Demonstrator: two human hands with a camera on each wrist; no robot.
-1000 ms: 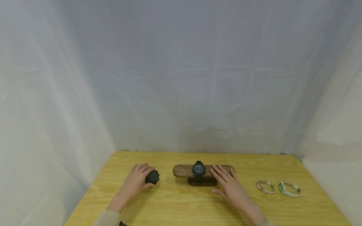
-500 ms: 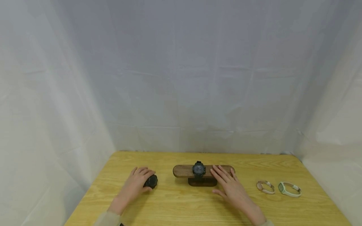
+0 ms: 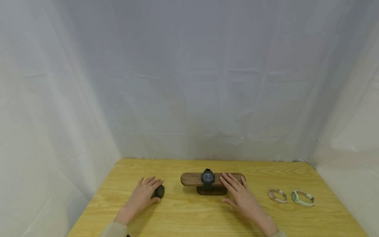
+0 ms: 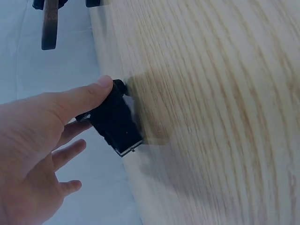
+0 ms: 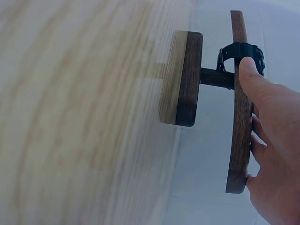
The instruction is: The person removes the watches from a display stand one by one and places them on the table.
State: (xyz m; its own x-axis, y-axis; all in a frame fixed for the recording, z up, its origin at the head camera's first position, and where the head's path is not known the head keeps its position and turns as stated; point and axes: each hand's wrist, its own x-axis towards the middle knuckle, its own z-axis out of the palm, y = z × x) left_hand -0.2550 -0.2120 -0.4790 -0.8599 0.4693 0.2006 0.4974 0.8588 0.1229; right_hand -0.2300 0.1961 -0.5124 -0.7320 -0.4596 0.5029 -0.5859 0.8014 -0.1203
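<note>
My left hand (image 3: 142,195) pinches a black wristwatch (image 3: 159,191) at the left part of the table. In the left wrist view, the thumb lies against the watch's case end while its black strap (image 4: 119,124) hangs down close over the wood. A dark wooden watch stand (image 3: 189,179) stands at mid-table, its rounded bar raised on a post and base. Around the bar is strapped a second black watch (image 3: 208,177). My right hand (image 3: 243,199) rests on the bar's right half with straight, spread fingers; the right wrist view has its thumb overlapping the bar's edge.
Right of the stand lie a small watch with a pinkish band (image 3: 277,196) and a pale green watch (image 3: 303,198). The wooden table (image 3: 183,217) ends at the back against a white cloth (image 3: 183,98), with more cloth at both sides.
Over the last second my left hand has moved the black watch slightly toward the near edge and tilted it. The right hand and the stand have stayed in place.
</note>
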